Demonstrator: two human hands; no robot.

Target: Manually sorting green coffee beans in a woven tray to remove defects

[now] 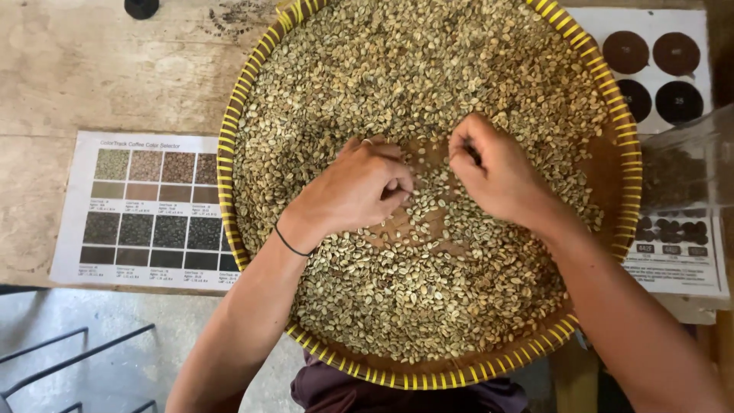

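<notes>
Hundreds of pale green beans (397, 76) fill the round woven tray (229, 138); left hand (359, 187) and right hand (493, 172) each pinch some.

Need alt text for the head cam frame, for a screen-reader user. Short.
Two bare hands, left hand and right hand, pick through pale green coffee beans in a round woven tray with a yellow rim. Printed colour charts lie on the wooden table beside it.

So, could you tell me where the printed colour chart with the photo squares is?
The colour chart lies flat on the wooden table, just left of the woven tray.
</notes>
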